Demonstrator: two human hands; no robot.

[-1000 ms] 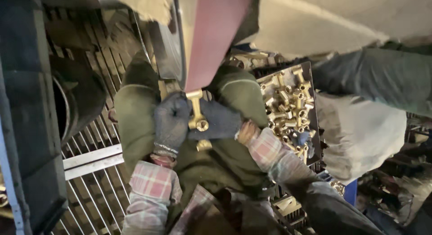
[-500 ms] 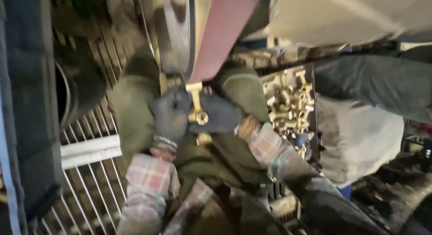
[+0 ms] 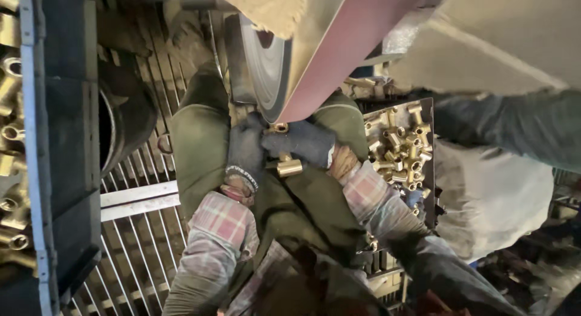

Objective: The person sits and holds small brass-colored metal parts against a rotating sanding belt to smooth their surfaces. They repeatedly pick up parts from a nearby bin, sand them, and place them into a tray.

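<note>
Below the sanding belt [image 3: 339,55], where the dark red band wraps round its grey wheel [image 3: 266,68], a brass fitting [image 3: 285,161] is held up to the abrasive with both gloved hands closed on it. Left hand [image 3: 245,152] grips from the near side of the wheel, fingers curled tight around the fitting's body; right hand [image 3: 299,141] clamps it from the other side, so the upper end of the fitting touches the belt just under the wheel while the lower, round end shows between the gloves. Judging from this, the step goes well if the fitting is pressed lightly and evenly, turned a little at a time, with glove fingertips kept clear of the belt edge and wrists braced over the knees. Right of the belt sits a dark tray [image 3: 431,146] heaped with more brass fittings [image 3: 399,149]. Left of the wheel lies a metal floor grate [image 3: 139,231], and at the far left edge more brass parts [image 3: 11,140] rest on a dark rack.
</note>
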